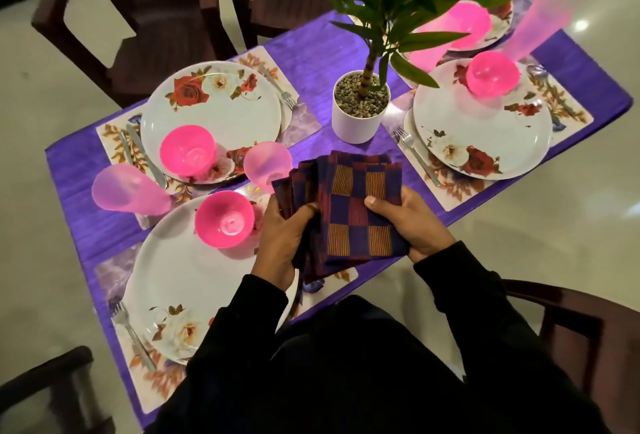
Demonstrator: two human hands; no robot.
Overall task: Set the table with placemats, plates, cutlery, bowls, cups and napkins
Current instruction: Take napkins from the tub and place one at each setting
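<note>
A fanned stack of checked purple-and-red napkins (349, 205) is held above the near table edge by both hands. My left hand (285, 243) grips its left side and my right hand (407, 222) holds its right side, thumb on top. Below lies the near white floral plate (180, 281) with a pink bowl (224, 219) on it. A second plate (214, 111) at the left carries another pink bowl (188, 150). Pink cups (129, 189) (266, 163) stand between them. A right plate (485, 128) also holds a pink bowl (493, 75).
A potted plant in a white pot (358, 118) stands mid-table on the purple cloth (311, 52). Forks (133, 335) (415, 153) lie on floral placemats. Dark wooden chairs (138, 11) (581, 326) surround the table. A far place setting sits behind the leaves.
</note>
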